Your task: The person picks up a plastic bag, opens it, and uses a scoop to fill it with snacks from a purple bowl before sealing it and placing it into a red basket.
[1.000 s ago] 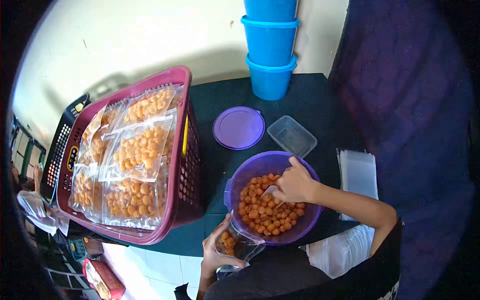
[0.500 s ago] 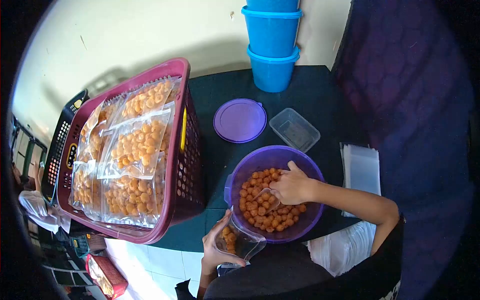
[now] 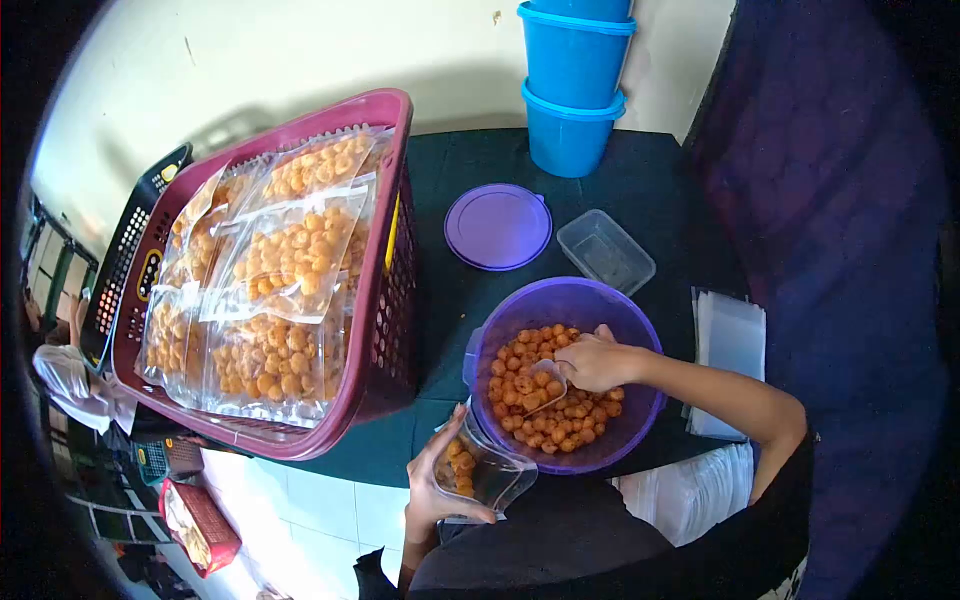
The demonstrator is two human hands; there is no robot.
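My right hand (image 3: pixel 597 361) reaches into a purple bowl (image 3: pixel 640 415) and grips a clear plastic scoop (image 3: pixel 549 391). Round orange snack balls (image 3: pixel 565 432) partly fill the bowl, and several of them sit in the scoop. Left of the bowl, my left hand (image 3: pixel 432 487) is closed around a clear plastic bag (image 3: pixel 503 473). The bag's mouth gapes toward the bowl, and a few snack balls lie inside it.
A maroon basket (image 3: pixel 398 150) full of packed snack bags stands at left. Behind the bowl are a purple lid (image 3: pixel 497 228), a clear container (image 3: pixel 606 252) and stacked blue tubs (image 3: pixel 572 135). Clear bags (image 3: pixel 730 340) lie at right. Another person (image 3: pixel 70 385) is at far left.
My right hand has drawn the scoop up through the snack balls, and it now carries a load. The bag in my left hand has turned slightly. The whole view has shifted a little.
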